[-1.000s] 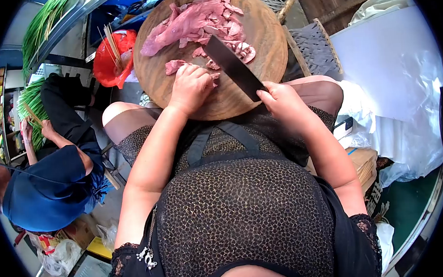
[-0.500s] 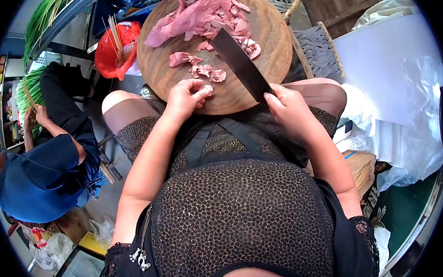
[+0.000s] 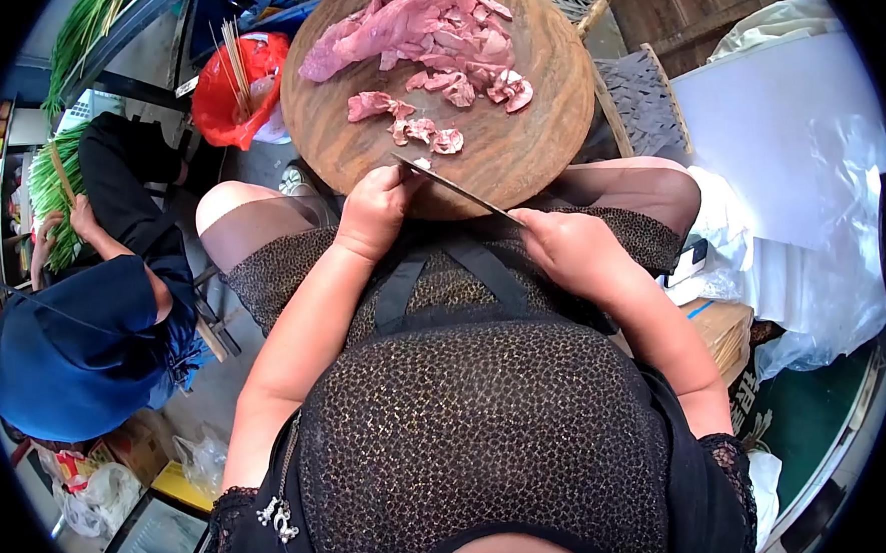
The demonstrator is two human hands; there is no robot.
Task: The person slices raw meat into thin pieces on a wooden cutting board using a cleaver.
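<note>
My right hand (image 3: pixel 574 248) is wrapped around the handle of a cleaver (image 3: pixel 464 190), whose dark blade now shows nearly edge-on. The blade slants up and left across the near part of a round wooden chopping board (image 3: pixel 546 136), its far end at my left hand (image 3: pixel 379 202). The left fingers are curled closed beside the blade; a small pale bit shows there, but what they hold is hidden. Farther up the board lie a large pink piece of raw meat (image 3: pixel 376 42) and a heap of slices (image 3: pixel 466 50). Several small meat pieces (image 3: pixel 420 130) lie nearer my hands.
A red plastic bag (image 3: pixel 218 98) with wooden skewers (image 3: pixel 239 72) stands left of the board. At far left another person (image 3: pixel 76 346) sits handling green stalks (image 3: pixel 53 192). A woven seat (image 3: pixel 639 101) and a white sheet-like surface (image 3: pixel 766 139) are on the right.
The cleaver has dropped towards me, turning from its broad side to nearly edge-on, its end now at my left hand. My left hand has shifted slightly right and closed more tightly.
</note>
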